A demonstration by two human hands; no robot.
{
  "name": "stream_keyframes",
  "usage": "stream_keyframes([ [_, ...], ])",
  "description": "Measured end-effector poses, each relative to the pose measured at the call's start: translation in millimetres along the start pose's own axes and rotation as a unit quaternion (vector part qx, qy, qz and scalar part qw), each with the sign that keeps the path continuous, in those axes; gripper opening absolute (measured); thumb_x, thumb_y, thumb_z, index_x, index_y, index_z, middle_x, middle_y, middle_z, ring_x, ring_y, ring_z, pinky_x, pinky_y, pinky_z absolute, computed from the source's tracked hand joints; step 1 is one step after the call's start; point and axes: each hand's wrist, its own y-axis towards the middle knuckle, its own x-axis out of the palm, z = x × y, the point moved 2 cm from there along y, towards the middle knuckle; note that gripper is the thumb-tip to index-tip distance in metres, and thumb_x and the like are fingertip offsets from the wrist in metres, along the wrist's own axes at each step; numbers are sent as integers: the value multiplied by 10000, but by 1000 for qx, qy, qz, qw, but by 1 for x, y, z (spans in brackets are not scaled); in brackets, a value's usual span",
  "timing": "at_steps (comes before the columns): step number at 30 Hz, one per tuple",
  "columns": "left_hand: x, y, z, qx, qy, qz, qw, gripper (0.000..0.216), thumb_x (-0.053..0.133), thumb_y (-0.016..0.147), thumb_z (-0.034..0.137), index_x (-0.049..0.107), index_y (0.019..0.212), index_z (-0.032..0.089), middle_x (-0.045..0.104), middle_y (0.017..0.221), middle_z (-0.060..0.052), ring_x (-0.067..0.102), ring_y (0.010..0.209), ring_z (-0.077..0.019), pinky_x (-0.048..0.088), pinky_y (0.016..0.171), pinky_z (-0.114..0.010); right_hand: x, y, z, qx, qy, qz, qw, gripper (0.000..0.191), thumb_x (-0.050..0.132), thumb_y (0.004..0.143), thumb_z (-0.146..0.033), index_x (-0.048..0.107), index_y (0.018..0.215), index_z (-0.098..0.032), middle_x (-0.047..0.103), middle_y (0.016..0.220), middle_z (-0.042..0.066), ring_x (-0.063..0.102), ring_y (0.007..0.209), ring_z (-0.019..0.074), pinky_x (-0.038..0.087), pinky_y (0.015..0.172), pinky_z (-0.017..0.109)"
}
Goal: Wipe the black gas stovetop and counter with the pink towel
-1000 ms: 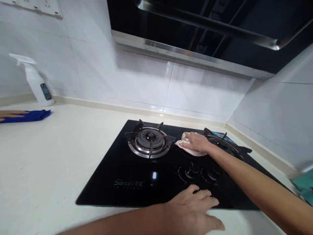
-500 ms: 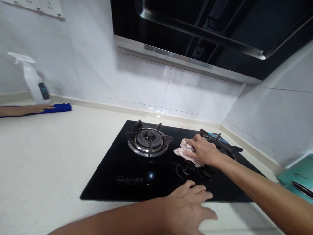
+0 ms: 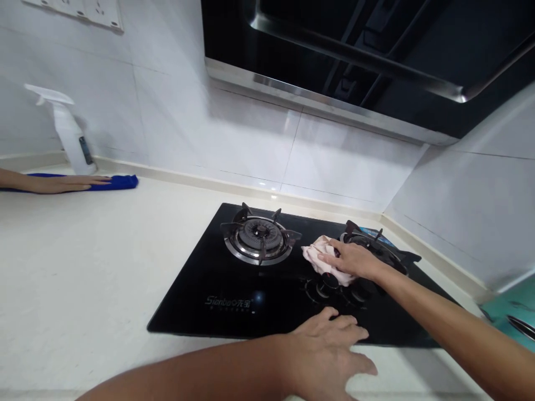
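Observation:
My right hand (image 3: 355,260) presses a crumpled pale pink cloth (image 3: 320,257) onto the black glass gas stove (image 3: 196,278), between the two burners. Its fingers are bent over the cloth, which lies just behind the control knobs (image 3: 328,284). My left hand (image 3: 334,348) is open, fingers spread, at the stove's front edge close to the knobs, and holds nothing. The left burner (image 3: 259,235) with its dark pan support is in full sight. Part of the right burner (image 3: 371,245) is hidden behind my right hand.
At the far left another person's hand (image 3: 79,181) lies flat on a blue cloth (image 3: 121,182) on the white counter (image 3: 92,262). A white spray bottle (image 3: 71,136) stands behind it. A range hood (image 3: 334,67) overhangs the stove. Something teal (image 3: 512,301) is at the right edge.
The view has shifted slightly, so everything appears a little further right. The pink cloth looks more spread under my right hand. My left hand stays at the stove's front edge.

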Motion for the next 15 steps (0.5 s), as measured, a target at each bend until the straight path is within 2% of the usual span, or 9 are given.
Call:
stream_keyframes([
  [4, 5, 0, -3, 9, -4, 24, 1000, 575, 605, 918, 531, 604, 1398, 214, 375, 1630, -168, 246, 1549, -363, 186, 1222, -615, 1, 11, -29, -48, 22, 14, 999, 775, 403, 933, -761, 485, 1515, -256, 741, 1166, 123, 689, 1093, 324, 465, 897, 374],
  [7, 7, 1, -5, 7, -6, 18, 1000, 601, 598, 921, 556, 593, 1412, 209, 367, 1633, -172, 229, 1556, -359, 165, 1234, -606, -5, 12, -52, -87, 35, 7, 996, 685, 426, 938, -741, 551, 1441, -293, 755, 1104, 84, 702, 1034, 299, 459, 846, 347],
  [11, 8, 1, -4, 4, -4, 11, 1000, 613, 596, 921, 567, 584, 1423, 214, 359, 1638, -160, 209, 1563, -348, 151, 1241, -597, -13, 4, -76, -115, 19, -4, 993, 577, 433, 954, -704, 621, 1298, -280, 753, 1070, 79, 692, 1026, 302, 435, 811, 347],
  [15, 8, 1, -3, 8, 15, 30, 999, 598, 608, 913, 567, 604, 1401, 222, 409, 1607, -149, 277, 1539, -348, 172, 1239, -585, -15, -9, -88, -124, 4, 3, 992, 545, 457, 949, -700, 614, 1262, -282, 746, 1050, 73, 681, 1031, 302, 410, 804, 345],
])
